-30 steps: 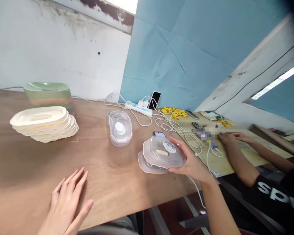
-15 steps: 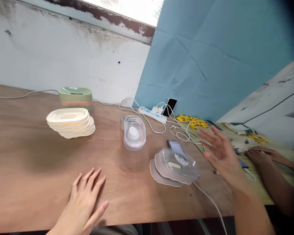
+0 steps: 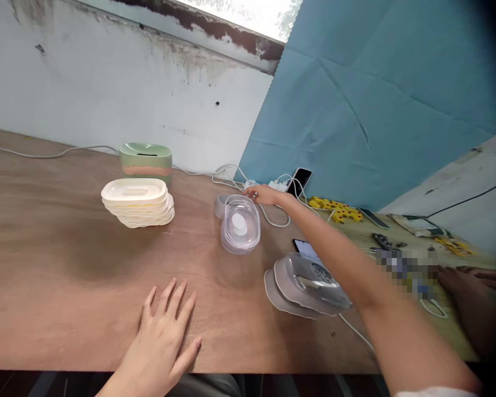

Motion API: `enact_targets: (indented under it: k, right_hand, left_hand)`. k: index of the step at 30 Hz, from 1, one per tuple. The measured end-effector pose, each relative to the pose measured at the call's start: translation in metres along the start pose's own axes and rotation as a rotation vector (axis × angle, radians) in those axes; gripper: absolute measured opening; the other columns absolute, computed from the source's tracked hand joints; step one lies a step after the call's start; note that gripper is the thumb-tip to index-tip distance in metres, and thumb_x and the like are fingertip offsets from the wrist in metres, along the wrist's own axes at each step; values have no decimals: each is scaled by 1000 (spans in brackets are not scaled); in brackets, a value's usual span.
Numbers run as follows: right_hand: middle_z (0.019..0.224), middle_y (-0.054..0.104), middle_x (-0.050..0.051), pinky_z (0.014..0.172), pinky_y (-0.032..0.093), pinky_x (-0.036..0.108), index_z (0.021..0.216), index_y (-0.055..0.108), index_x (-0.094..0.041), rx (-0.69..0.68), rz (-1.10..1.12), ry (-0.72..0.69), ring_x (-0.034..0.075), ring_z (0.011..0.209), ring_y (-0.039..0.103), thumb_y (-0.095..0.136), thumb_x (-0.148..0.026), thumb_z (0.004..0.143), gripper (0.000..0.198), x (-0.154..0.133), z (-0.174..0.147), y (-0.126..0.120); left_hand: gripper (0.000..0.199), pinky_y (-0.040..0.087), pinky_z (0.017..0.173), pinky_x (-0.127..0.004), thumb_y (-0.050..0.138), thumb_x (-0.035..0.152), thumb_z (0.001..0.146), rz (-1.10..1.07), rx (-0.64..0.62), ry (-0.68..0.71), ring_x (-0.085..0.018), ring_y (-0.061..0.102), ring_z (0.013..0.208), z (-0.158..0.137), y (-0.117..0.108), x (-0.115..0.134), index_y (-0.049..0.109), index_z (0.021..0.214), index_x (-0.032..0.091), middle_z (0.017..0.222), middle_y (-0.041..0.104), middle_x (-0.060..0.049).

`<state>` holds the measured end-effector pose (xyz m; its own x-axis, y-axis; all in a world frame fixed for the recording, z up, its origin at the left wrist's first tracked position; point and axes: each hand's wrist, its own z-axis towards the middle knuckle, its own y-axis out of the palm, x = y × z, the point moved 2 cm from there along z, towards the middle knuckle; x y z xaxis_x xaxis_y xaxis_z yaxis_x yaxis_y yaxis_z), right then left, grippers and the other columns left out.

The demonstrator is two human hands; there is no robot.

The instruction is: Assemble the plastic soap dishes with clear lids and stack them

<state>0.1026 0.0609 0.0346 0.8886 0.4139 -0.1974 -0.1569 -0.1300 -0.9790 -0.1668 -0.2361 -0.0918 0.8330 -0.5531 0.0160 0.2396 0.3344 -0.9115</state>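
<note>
Round label (image 3: 321,273) on the cover (image 3: 295,292) at lower right, its print too small to read! Dead centre, the clear tubs (image 3: 242,241): nested, rounded, see-through, a white disc (image 3: 239,222) showing within. The right hand (image 3: 262,194) stretches in behind their far rim, fingers pointing left, whether its grip pinches anything I cannot tell. Lower left, the left hand (image 3: 163,328) lies palm-down on the desk (image 3: 66,314), grip spread wide.

Clear rounded plastic containers (image 3: 247,236), stacked
</note>
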Motion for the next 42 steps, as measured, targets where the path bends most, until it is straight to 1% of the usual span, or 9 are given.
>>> enact_targets:
  k: [4, 11, 16, 22, 25, 29, 32, 39, 42]
  right_hand:
    - [93, 76, 2, 76, 51, 24, 95, 74, -18, -147, 63, -51, 18, 81, 69, 63, -8, 67, 32, 13, 11, 21]
    - [94, 75, 2, 86, 50, 29, 84, 74, -18, -247, 78, -89, 23, 92, 67, 70, -18, 70, 15, 24, 16, 28]
    - [111, 64, 6, 85, 52, 39, 107, 62, -15, -203, 118, -65, 19, 96, 63, 59, -34, 91, 25, 30, 13, 38]
    - [115, 60, 5, 82, 54, 38, 114, 59, -16, 8, 253, 59, 21, 97, 62, 57, -35, 92, 29, 36, 5, 41]
    - [113, 63, 6, 86, 52, 40, 110, 61, -15, 202, 332, 121, 20, 98, 62, 58, -35, 92, 27, 38, -3, 29]
    - [106, 71, 9, 96, 47, 45, 99, 70, -14, 531, 463, 175, 29, 106, 62, 65, -44, 81, 36, 37, -23, 3]
    - [109, 71, 9, 96, 47, 46, 104, 71, -15, 695, 570, 176, 30, 109, 62, 68, -47, 74, 44, 29, -45, -10]
    - [104, 73, 9, 91, 53, 45, 98, 73, -16, 751, 789, 163, 27, 101, 67, 74, -50, 64, 48, -6, -77, -12]
    - [106, 72, 8, 89, 55, 44, 101, 72, -18, 737, 866, 139, 25, 100, 67, 73, -51, 67, 48, -35, -84, -14]
  left_hand:
    - [51, 21, 103, -51, 47, 46, 90, -19, 14, 18, -33, 36, 130, -1, 0, -2, 51, 132, 17, 140, 49, -14]
    - [50, 22, 103, -53, 48, 43, 90, -60, -11, 3, -34, 36, 130, -2, 0, -3, 49, 134, 18, 141, 47, -15]
    - [49, 24, 102, -55, 46, 42, 92, -70, -28, -7, -34, 37, 131, -2, -2, -3, 48, 135, 18, 142, 46, -15]
    - [49, 26, 101, -56, 44, 43, 93, -100, -30, -6, -35, 38, 130, -2, -5, -4, 48, 135, 18, 143, 45, -15]
    - [48, 25, 104, -54, 44, 43, 93, -118, -2, -12, -34, 39, 130, -4, -4, -4, 49, 135, 19, 142, 47, -14]
    - [48, 26, 105, -52, 45, 44, 93, -127, 24, -36, -32, 41, 129, -5, -1, -4, 49, 134, 18, 140, 50, -12]
    - [49, 25, 105, -52, 45, 43, 93, -120, 18, -43, -32, 40, 130, -5, 1, -5, 48, 134, 18, 140, 49, -12]
    - [48, 24, 106, -54, 48, 41, 92, -137, 16, -39, -32, 41, 130, -7, 5, -6, 47, 134, 17, 139, 50, -13]
    - [57, 26, 108, -55, 49, 42, 91, -277, 3, -96, -32, 40, 132, -9, 5, -9, 34, 142, 19, 141, 48, -13]
